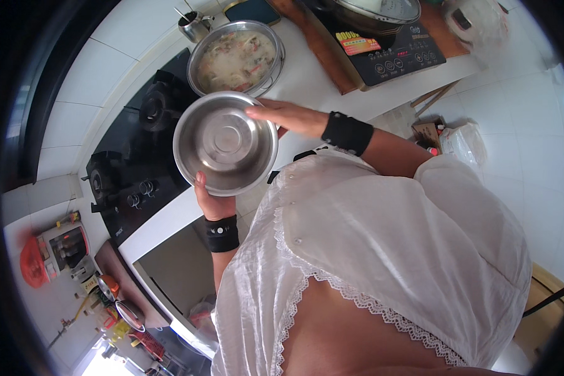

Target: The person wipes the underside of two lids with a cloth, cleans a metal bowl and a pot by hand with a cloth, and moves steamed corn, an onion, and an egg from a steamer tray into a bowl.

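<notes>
A stainless steel bowl (225, 134), empty inside, is held up with its opening towards me, in front of the black gas hob and the worktop. My left hand (216, 202) grips its near rim, thumb over the edge and fingers hidden underneath. At the opposite side my right hand (296, 117) holds the rim, with a finger reaching over the inner wall and part of the hand behind the bowl. Just beyond the bowl stands a metal pot (192, 70) full of cloudy soup (237, 61) with pieces of food. Both wrists wear black bands.
Beside the pot lies the gas hob (127, 136) with two burners. A metal cup (195, 26) holding utensils stands behind the pot. An induction cooker (395, 58) carries a lidded pan (376, 11) on the worktop (305, 66). Bags and a cardboard box (427, 134) sit on the floor.
</notes>
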{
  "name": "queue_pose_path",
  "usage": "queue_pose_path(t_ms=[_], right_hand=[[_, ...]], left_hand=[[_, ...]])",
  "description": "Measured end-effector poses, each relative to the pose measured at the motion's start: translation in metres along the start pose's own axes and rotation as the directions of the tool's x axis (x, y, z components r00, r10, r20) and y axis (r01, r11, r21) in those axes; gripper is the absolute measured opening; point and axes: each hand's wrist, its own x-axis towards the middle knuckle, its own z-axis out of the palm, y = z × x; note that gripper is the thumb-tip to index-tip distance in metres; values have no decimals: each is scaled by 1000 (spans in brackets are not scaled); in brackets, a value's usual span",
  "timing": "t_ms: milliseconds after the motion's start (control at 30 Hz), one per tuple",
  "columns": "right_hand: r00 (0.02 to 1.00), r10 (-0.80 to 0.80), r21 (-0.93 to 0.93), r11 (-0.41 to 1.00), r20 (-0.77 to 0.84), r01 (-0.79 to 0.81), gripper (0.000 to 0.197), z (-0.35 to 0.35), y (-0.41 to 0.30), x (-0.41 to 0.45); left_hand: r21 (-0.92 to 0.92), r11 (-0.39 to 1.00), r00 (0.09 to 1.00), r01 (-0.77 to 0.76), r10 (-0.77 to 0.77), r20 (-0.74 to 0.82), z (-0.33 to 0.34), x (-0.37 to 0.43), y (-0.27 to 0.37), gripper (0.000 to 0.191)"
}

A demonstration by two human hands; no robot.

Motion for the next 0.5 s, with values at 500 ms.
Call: queue_pose_path(t_ms=[500], right_hand=[[914,-325,-871,488,-243,-58,21,-20,122,27]], left_hand=[[84,991,983,103,-89,-159,-42,-2,1,59]])
